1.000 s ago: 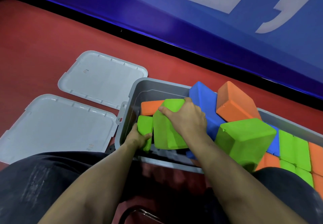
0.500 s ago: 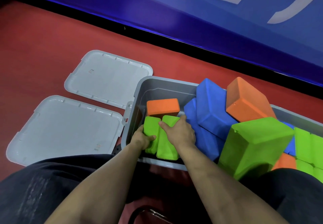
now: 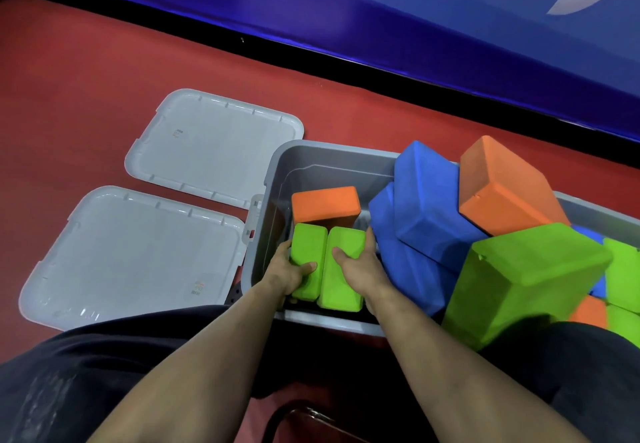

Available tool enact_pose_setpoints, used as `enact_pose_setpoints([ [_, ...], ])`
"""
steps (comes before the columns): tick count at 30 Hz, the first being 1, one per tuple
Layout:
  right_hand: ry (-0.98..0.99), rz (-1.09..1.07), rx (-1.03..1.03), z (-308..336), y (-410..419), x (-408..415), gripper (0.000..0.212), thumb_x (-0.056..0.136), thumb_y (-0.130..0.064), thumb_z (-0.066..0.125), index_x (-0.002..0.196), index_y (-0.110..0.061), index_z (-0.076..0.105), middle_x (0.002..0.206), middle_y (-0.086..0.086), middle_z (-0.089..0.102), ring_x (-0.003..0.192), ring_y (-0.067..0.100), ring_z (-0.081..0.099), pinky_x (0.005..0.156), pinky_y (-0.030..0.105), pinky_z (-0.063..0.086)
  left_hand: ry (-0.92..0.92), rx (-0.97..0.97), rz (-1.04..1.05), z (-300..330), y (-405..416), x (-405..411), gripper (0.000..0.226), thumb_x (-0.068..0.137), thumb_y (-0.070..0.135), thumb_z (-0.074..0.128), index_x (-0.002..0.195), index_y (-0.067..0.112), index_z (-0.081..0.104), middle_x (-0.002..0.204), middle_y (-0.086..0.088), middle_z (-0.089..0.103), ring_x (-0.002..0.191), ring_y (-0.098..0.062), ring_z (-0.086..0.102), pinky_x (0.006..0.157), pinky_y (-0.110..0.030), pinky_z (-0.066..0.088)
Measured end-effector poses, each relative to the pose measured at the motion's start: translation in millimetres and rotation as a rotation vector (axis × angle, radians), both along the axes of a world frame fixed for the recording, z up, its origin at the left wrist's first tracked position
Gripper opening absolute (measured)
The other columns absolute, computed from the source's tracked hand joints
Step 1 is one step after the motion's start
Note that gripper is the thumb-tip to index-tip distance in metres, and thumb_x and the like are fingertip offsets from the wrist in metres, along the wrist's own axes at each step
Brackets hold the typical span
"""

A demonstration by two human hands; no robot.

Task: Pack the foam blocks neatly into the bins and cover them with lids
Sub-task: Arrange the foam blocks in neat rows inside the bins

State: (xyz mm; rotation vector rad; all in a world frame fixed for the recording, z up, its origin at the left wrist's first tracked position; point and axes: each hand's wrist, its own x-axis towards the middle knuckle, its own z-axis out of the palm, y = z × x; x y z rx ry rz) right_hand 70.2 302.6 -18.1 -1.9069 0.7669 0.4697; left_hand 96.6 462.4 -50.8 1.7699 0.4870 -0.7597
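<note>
Down inside grey bin (image 3: 273,179), near corner: left hand (image 3: 289,274) gripping left green block (image 3: 308,252), right hand (image 3: 360,266) clasping right green block (image 3: 341,280). Touching, upright. Behind, orange block (image 3: 325,203). Left of bin, two lids (image 3: 135,252).

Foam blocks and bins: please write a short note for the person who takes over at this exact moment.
Left hand: grips the left green block standing in the grey bin.
Right hand: grips the right green block beside it, thumb on top.
An orange block stands behind the two green ones.
Done: three blocks upright at the bin's left end.
Left: the blue blocks, the loose orange block and the big green block lie piled crookedly to the right; pack them, then fit both lids, now on the red floor.
</note>
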Motion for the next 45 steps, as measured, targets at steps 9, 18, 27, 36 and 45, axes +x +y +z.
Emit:
enact_pose_setpoints([
  [9,-0.002,-0.040,0.044,-11.8,1.0,-11.3,0.107,0.056,-0.076,0.056,0.142,-0.014,0.036,0.135,0.008,0.059,0.122,0.028,0.059,0.104,0.047,0.050,0.007,0.026,-0.086,1.2,5.9,-1.2,0.088,0.087,0.011,0.077,0.155,0.016,0.022,0.144,-0.016,0.051,0.118,-0.027,0.055,0.101,-0.038,0.047],
  [18,0.105,0.006,0.034,-27.8,3.7,-8.1,0.109,0.062,-0.081,0.049,0.151,-0.024,0.020,0.142,0.001,0.058,0.127,0.028,0.057,0.110,0.056,0.039,-0.001,0.092,-0.314,8.6,8.3,7.0,0.105,0.093,0.014,0.071,0.160,0.034,-0.008,0.156,-0.008,0.040,0.140,-0.028,0.042,0.118,-0.042,0.033],
  [27,0.151,-0.103,0.049,-65.7,-0.4,-13.4,0.126,0.048,-0.090,0.048,0.153,-0.027,0.018,0.151,0.005,0.049,0.135,0.036,0.049,0.112,0.052,0.040,-0.004,0.032,-0.388,2.0,10.1,13.6,0.107,0.087,0.008,0.076,0.160,0.035,0.003,0.149,-0.001,0.044,0.132,-0.021,0.046,0.115,-0.040,0.038],
  [36,0.129,-0.154,0.075,-56.6,-1.1,-4.6,0.093,0.078,-0.067,0.071,0.150,-0.020,0.034,0.140,0.004,0.057,0.128,0.031,0.055,0.109,0.049,0.044,0.066,0.139,-0.339,2.1,-1.0,33.2,0.122,0.061,0.018,0.090,0.151,0.028,0.008,0.142,-0.011,0.044,0.129,-0.032,0.048,0.109,-0.050,0.045],
  [45,0.112,-0.251,0.152,-68.4,6.2,-8.2,0.121,0.043,-0.090,0.069,0.142,-0.026,0.044,0.131,0.001,0.064,0.120,0.027,0.060,0.103,0.047,0.050,0.129,-0.002,-0.162,3.2,-7.8,30.2,0.094,0.086,0.025,0.080,0.157,0.020,0.018,0.138,-0.007,0.057,0.124,-0.026,0.057,0.110,-0.047,0.045],
])
